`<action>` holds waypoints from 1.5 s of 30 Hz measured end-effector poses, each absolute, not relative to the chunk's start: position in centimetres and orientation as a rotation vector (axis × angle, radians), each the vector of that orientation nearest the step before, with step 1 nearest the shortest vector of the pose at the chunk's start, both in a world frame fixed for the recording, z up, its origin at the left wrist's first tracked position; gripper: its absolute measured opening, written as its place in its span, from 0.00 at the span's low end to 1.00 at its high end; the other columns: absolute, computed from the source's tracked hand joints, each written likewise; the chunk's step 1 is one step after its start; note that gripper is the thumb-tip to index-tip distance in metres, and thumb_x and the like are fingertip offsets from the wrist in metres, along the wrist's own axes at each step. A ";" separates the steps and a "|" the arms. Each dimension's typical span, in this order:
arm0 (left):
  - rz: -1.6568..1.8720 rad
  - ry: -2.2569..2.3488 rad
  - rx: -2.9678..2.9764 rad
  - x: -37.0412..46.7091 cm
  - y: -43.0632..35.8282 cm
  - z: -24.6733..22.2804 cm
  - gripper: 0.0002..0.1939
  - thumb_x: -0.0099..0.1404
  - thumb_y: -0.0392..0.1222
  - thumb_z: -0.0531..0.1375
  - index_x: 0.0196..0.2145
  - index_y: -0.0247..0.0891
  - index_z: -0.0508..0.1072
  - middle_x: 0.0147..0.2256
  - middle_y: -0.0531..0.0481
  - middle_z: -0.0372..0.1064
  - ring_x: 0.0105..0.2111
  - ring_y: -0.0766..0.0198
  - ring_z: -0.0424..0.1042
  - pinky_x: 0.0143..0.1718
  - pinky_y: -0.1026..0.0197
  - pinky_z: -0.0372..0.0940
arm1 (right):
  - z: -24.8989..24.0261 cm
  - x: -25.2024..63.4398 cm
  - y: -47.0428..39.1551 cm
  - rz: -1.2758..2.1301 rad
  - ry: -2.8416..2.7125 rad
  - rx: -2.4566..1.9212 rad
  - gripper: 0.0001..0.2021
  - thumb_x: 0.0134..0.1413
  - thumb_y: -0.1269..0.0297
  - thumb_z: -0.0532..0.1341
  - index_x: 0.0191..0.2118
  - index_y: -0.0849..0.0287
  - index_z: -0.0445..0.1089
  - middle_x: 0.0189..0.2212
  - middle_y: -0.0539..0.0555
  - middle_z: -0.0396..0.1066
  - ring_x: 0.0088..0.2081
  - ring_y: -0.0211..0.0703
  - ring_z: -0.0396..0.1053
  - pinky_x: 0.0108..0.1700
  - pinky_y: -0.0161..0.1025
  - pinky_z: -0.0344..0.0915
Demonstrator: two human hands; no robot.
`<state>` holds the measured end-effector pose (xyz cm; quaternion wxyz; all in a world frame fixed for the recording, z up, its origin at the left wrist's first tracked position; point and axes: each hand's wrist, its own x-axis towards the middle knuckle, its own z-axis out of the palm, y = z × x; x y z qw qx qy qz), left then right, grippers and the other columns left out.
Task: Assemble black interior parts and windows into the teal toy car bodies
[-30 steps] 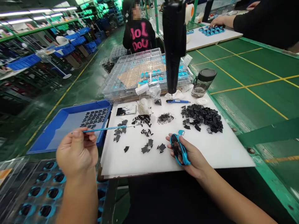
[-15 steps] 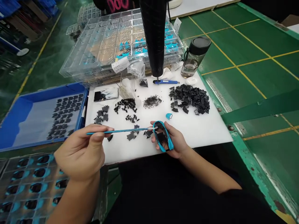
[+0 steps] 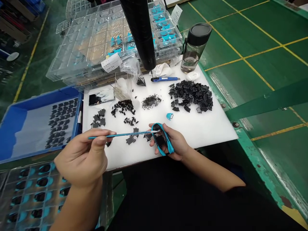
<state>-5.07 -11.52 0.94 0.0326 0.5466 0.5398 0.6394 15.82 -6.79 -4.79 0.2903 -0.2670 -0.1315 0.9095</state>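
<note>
My left hand (image 3: pixel 84 157) pinches a thin blue brush (image 3: pixel 125 134) held level, its pale tip at the upper inside of a blue-rimmed black shell (image 3: pixel 162 139). That oval shell rests tilted in my right hand (image 3: pixel 176 142), with fingers round both sides. A small blue piece (image 3: pixel 169 116) lies just beyond it on the white board (image 3: pixel 204 128). Flat black plates (image 3: pixel 130 140) lie under and beside the brush. Farther back are a heap of tiny black parts (image 3: pixel 151 101), small black clips (image 3: pixel 124 107) and a large pile of black pieces (image 3: pixel 192 94).
A black electric driver (image 3: pixel 141 35) hangs over the board's back. Behind stand clear compartment trays (image 3: pixel 96 48) and a bottle (image 3: pixel 196 46). A blue bin (image 3: pixel 26 106) is at left, a tray of blue-black parts (image 3: pixel 29 195) lower left. A phone (image 3: pixel 101 97) and blue knife (image 3: pixel 165 79) lie on the board.
The view has shifted, so the board and its parts appear farther left. The shell in my right hand has turned slightly, and the brush tip stays at its upper inside.
</note>
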 end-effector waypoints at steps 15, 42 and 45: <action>2.172 1.656 1.642 -5.2 -11.4 1.9 0.07 0.53 0.44 0.72 0.28 0.40 0.82 0.22 0.51 0.75 0.20 0.60 0.73 0.20 0.54 0.68 | -5.4 15.8 -6.9 2.434 -0.324 -0.641 0.19 0.72 0.57 0.47 0.53 0.63 0.68 0.39 0.60 0.77 0.29 0.42 0.75 0.23 0.36 0.75; 2.042 1.687 1.821 -5.0 -11.9 1.8 0.04 0.55 0.42 0.72 0.29 0.42 0.83 0.22 0.51 0.73 0.22 0.56 0.75 0.24 0.50 0.71 | -6.4 15.5 -7.2 2.391 -0.338 -0.565 0.17 0.67 0.56 0.55 0.51 0.62 0.70 0.44 0.61 0.75 0.32 0.45 0.76 0.24 0.40 0.77; 2.090 1.666 1.794 -5.5 -12.0 2.0 0.05 0.53 0.43 0.72 0.28 0.42 0.82 0.21 0.52 0.72 0.23 0.56 0.75 0.25 0.50 0.70 | -6.5 15.5 -7.2 2.391 -0.330 -0.563 0.16 0.67 0.56 0.55 0.50 0.62 0.70 0.44 0.60 0.75 0.32 0.45 0.76 0.24 0.41 0.78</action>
